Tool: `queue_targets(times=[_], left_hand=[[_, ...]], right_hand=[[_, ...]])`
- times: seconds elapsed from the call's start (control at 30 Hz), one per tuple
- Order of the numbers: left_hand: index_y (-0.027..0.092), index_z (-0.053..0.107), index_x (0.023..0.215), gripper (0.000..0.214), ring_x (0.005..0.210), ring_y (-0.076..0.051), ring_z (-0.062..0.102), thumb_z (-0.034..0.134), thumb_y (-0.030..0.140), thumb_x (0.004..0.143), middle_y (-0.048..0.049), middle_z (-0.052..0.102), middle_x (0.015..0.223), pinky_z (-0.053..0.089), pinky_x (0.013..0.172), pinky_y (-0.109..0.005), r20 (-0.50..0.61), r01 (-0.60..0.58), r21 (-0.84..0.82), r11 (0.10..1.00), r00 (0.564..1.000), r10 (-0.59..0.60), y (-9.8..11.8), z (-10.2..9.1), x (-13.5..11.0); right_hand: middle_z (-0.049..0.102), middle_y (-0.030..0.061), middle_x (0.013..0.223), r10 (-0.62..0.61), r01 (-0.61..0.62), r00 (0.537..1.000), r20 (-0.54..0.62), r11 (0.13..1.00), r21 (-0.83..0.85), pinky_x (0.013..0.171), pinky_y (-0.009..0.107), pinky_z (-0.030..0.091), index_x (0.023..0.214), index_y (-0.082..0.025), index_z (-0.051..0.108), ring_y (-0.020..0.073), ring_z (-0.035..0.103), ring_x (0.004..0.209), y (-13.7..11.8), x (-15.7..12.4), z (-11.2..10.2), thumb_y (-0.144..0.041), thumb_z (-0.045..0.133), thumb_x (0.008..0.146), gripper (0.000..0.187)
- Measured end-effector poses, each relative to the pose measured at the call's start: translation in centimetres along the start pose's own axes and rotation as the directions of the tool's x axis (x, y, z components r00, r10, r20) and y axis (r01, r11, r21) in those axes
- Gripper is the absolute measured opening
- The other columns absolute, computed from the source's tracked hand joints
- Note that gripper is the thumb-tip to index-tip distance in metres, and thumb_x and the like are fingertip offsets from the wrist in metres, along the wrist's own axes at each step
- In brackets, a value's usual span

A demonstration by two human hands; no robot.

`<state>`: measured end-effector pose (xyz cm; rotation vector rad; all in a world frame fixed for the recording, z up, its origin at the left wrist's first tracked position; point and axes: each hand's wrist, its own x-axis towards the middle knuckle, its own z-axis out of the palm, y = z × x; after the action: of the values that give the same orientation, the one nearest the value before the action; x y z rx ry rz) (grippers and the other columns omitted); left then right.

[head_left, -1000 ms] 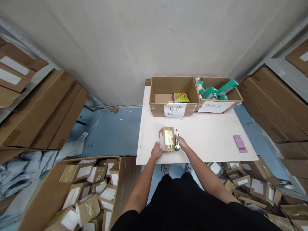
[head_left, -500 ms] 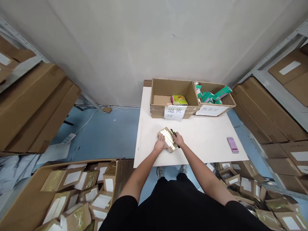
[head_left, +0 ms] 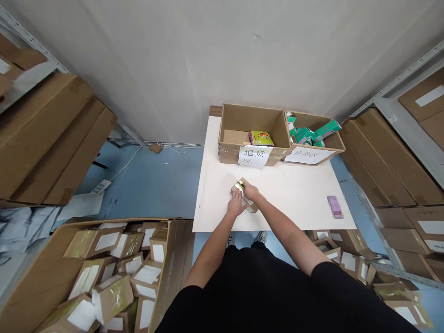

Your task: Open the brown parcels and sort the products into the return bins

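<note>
A small taped cardboard box (head_left: pixel 254 206) lies at an angle on the white table (head_left: pixel 294 199), near its front edge. My left hand (head_left: pixel 236 203) rests on the left part of the box with its fingers stretched out. In my right hand (head_left: pixel 250 190) is a black and yellow box cutter (head_left: pixel 240 185), gripped over the top of the box. Its blade end is too small to make out, and the fingers hide much of the cutter. Shiny tape shows beside my hands.
At the table's back stand an open carton (head_left: pixel 231 157) holding colourful booklets and another carton (head_left: pixel 314 157) with green boxes. A blurred purple item (head_left: pixel 335 206) lies at right. A large bin (head_left: pixel 183 240) of parcels stands at lower left. Loaded shelves (head_left: pixel 385 106) flank the table.
My right hand with the box cutter has moved left across the box, closer to my left hand. The cutter now points over the box's upper left. The view has shifted slightly.
</note>
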<state>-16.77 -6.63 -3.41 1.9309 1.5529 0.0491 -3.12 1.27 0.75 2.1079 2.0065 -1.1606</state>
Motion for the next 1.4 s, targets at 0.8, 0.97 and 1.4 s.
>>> queue_targets(times=[0.8,0.97,1.4], left_hand=[[0.018,0.026,0.171,0.079,0.159,-0.039,0.024,0.045,0.057,0.105,-0.0164,0.028,0.176,0.05,0.111,-0.051,-0.124,0.153,0.243,0.958,0.984,-0.126,4.7,1.8,0.4],[0.012,0.041,0.165,0.073,0.148,-0.041,0.042,0.042,0.056,0.107,-0.0239,0.047,0.163,0.043,0.117,-0.056,-0.135,0.142,0.293,0.945,0.985,-0.106,9.3,4.2,0.4],[0.035,0.027,0.171,0.075,0.165,-0.039,0.014,0.057,0.043,0.102,-0.0068,0.023,0.179,0.026,0.129,-0.06,0.08,-0.066,0.45,0.891,0.996,0.033,10.3,3.7,4.3]], right_hand=[[0.075,0.0103,0.096,0.346,-0.29,0.926,-0.15,0.907,0.305,0.074,0.035,0.054,0.114,-0.026,0.058,0.0288,0.075,0.087,15.2,-10.8,-1.6,-0.052,0.065,0.1,0.031],[0.076,0.0144,0.112,0.496,-0.413,0.834,-0.24,0.851,0.324,0.08,0.034,0.053,0.123,-0.024,0.051,0.0319,0.074,0.104,14.6,-7.7,-1.7,-0.059,0.077,0.089,0.056],[0.058,-0.0074,0.054,0.337,-0.203,0.941,-0.027,0.627,0.752,0.058,0.023,0.048,0.094,-0.025,0.056,0.0153,0.063,0.047,20.8,-9.0,-1.3,-0.051,0.04,0.109,0.035]])
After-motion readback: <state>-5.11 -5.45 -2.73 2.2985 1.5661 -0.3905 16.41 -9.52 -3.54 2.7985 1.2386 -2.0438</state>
